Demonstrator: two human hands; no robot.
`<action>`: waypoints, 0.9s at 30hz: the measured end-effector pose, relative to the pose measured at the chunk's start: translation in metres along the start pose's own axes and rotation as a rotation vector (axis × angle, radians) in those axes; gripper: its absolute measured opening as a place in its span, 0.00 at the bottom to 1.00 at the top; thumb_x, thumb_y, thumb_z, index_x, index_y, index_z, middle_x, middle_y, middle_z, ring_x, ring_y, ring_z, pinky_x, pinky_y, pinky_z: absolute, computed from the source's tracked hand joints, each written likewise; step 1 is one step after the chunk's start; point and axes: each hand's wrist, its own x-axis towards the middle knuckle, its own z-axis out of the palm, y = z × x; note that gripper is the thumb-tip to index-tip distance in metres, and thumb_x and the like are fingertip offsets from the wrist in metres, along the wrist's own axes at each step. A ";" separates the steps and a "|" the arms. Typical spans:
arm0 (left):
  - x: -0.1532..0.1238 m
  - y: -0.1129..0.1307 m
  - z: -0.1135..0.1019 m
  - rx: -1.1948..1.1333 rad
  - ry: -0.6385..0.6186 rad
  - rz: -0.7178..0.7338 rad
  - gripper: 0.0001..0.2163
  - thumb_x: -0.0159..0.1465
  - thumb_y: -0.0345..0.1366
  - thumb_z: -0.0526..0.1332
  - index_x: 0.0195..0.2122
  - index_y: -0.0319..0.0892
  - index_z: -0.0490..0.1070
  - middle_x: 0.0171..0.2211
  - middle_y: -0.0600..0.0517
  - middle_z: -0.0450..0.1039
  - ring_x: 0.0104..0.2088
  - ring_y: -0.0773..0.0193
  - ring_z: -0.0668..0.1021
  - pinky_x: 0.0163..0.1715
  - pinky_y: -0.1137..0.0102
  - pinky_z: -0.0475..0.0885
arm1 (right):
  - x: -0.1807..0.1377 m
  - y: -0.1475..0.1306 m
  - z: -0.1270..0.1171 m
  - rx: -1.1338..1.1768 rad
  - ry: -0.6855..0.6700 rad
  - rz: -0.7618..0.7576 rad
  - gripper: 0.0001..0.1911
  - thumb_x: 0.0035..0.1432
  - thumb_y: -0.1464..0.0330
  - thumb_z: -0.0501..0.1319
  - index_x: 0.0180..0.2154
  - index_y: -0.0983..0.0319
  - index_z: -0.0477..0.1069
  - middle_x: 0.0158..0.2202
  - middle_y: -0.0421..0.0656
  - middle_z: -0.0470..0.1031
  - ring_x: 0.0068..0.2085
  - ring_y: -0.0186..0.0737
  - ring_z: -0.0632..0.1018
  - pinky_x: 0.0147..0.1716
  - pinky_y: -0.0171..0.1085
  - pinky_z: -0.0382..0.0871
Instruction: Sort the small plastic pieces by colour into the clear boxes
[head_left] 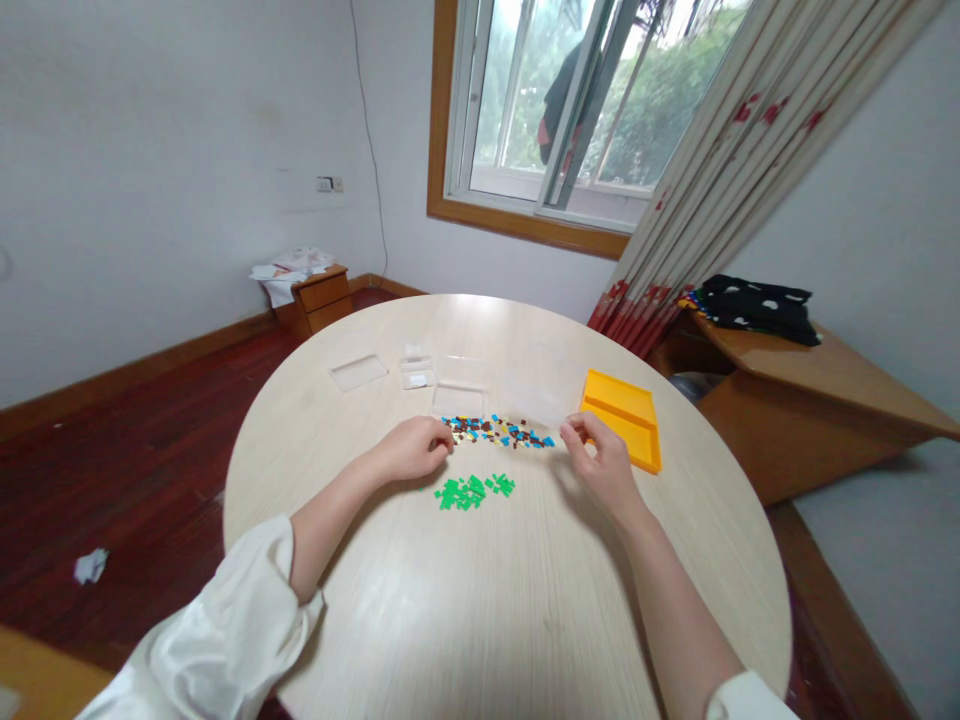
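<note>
The right hand's grip point(570, 429) is nearly closed, thumb and forefinger drawn together just beyond the right end of the mixed pieces point(495, 432); whether anything is pinched there is too small to tell. The left hand point(416, 447) lies low with its fingers curled in at the left end of the same pieces. Its grip is bent inward and partly hidden, so I cannot tell how far it is open or whether it has hold of a piece.

The mixed pieces, brown, blue and yellow among them, spread in a band between the two hands. Nearer the person lie the green pieces point(463, 493), a larger cluster on the left and a smaller one just beside it on the right.

Beyond the band stands a clear box point(459, 397), with a smaller clear case point(416, 373) to its left and a flat clear tray point(360, 373) farther left. The yellow tray point(626, 398), divided in two, sits just past the right hand. All of these rest on the round, pale worktop point(480, 630). Past it are a window point(510, 100) and a curtain point(720, 170).
</note>
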 end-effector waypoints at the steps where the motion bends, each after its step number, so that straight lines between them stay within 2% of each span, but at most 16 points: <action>1: 0.000 0.000 0.001 -0.002 -0.009 0.005 0.12 0.52 0.26 0.53 0.30 0.40 0.76 0.30 0.49 0.76 0.30 0.63 0.75 0.33 0.71 0.67 | 0.000 0.000 -0.001 -0.010 -0.019 -0.005 0.10 0.58 0.63 0.52 0.28 0.60 0.64 0.26 0.40 0.69 0.28 0.36 0.69 0.29 0.35 0.62; 5: 0.000 0.000 0.003 -0.005 -0.016 0.026 0.13 0.52 0.25 0.52 0.31 0.39 0.76 0.31 0.48 0.77 0.32 0.62 0.75 0.36 0.69 0.69 | 0.000 -0.003 -0.001 -0.034 -0.121 -0.037 0.10 0.58 0.64 0.53 0.27 0.60 0.65 0.26 0.41 0.69 0.29 0.36 0.69 0.31 0.35 0.62; 10: 0.001 -0.006 0.005 0.017 0.034 0.113 0.13 0.53 0.23 0.52 0.32 0.39 0.75 0.34 0.47 0.75 0.38 0.60 0.74 0.43 0.67 0.68 | -0.002 -0.006 -0.003 -0.024 -0.246 -0.046 0.10 0.59 0.65 0.53 0.26 0.60 0.65 0.26 0.41 0.70 0.29 0.36 0.69 0.31 0.34 0.63; 14: 0.002 -0.008 0.007 0.010 0.066 0.120 0.14 0.54 0.23 0.52 0.34 0.39 0.75 0.35 0.47 0.73 0.39 0.59 0.73 0.44 0.66 0.67 | -0.002 -0.003 -0.006 -0.028 -0.229 -0.026 0.10 0.58 0.65 0.54 0.26 0.61 0.66 0.26 0.40 0.70 0.29 0.36 0.69 0.31 0.34 0.63; 18: 0.000 -0.005 0.006 -0.030 0.051 0.123 0.12 0.53 0.23 0.53 0.30 0.39 0.75 0.32 0.49 0.70 0.36 0.61 0.72 0.42 0.67 0.67 | 0.000 0.001 -0.006 -0.047 -0.198 -0.008 0.11 0.57 0.64 0.54 0.25 0.61 0.66 0.25 0.41 0.70 0.28 0.36 0.70 0.30 0.34 0.62; 22: -0.002 -0.003 0.006 -0.032 -0.001 0.147 0.12 0.53 0.24 0.54 0.31 0.40 0.77 0.35 0.48 0.68 0.38 0.60 0.70 0.43 0.67 0.67 | 0.000 -0.003 -0.005 -0.052 -0.191 0.017 0.13 0.55 0.62 0.56 0.21 0.61 0.62 0.21 0.39 0.66 0.25 0.34 0.67 0.27 0.33 0.61; 27: 0.001 -0.009 0.006 0.002 0.055 0.073 0.13 0.55 0.24 0.52 0.31 0.38 0.77 0.33 0.47 0.68 0.39 0.60 0.70 0.43 0.66 0.66 | 0.000 -0.007 -0.006 -0.050 -0.171 0.042 0.15 0.53 0.61 0.56 0.19 0.60 0.57 0.18 0.36 0.60 0.21 0.31 0.64 0.23 0.31 0.57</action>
